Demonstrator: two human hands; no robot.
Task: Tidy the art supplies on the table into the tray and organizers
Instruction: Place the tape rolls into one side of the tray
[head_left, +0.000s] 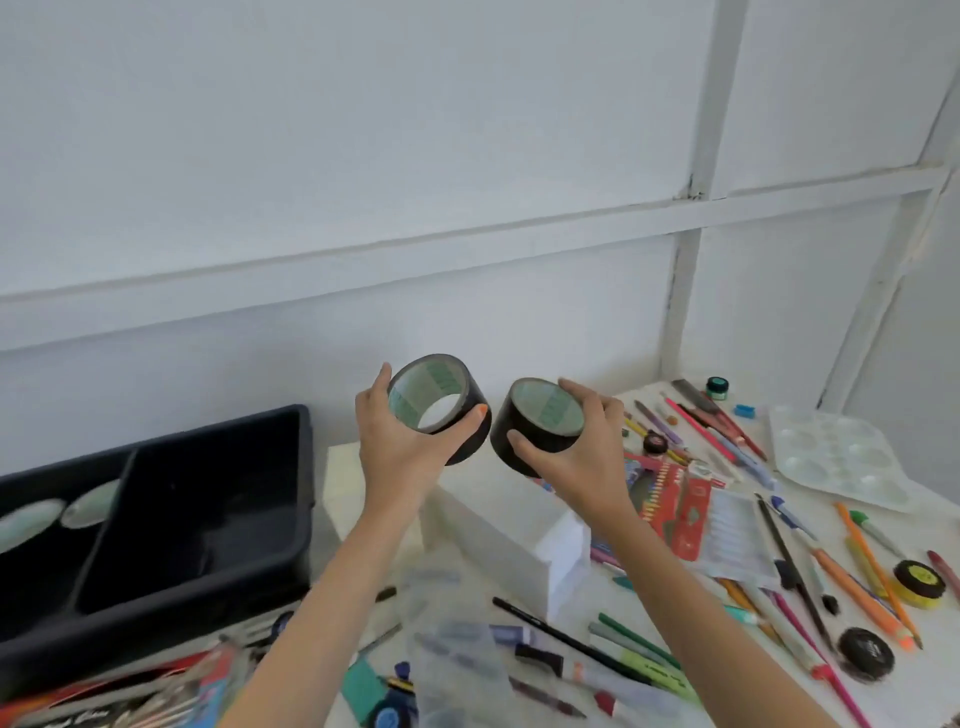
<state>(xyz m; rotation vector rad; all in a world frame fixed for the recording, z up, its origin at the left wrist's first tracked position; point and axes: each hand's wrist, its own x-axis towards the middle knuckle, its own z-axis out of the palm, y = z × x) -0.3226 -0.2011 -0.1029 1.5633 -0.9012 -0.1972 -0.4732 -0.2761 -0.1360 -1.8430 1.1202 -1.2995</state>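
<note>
The left hand (400, 452) is curled round a wide black roll of glossy tape (467, 387); a matching second roll (543, 408) is gripped by the right hand (576, 462), both raised at mid-frame. Rigid, light, smooth-sided rolls are judged best held across the band. The black plastic divided tray (306, 467) lies at left.

Two black tape rolls are held up side by side above the surface (930, 675). The left roll (423, 389), gripped in the left hand (400, 452), tilts its open, pale green-printed core toward the camera. The right roll (543, 408), gripped in the right hand (582, 457), has its core facing up. The black divided tray (208, 587) sits at the left of the surface, with two pale round items (31, 522) in its left compartment.
</note>
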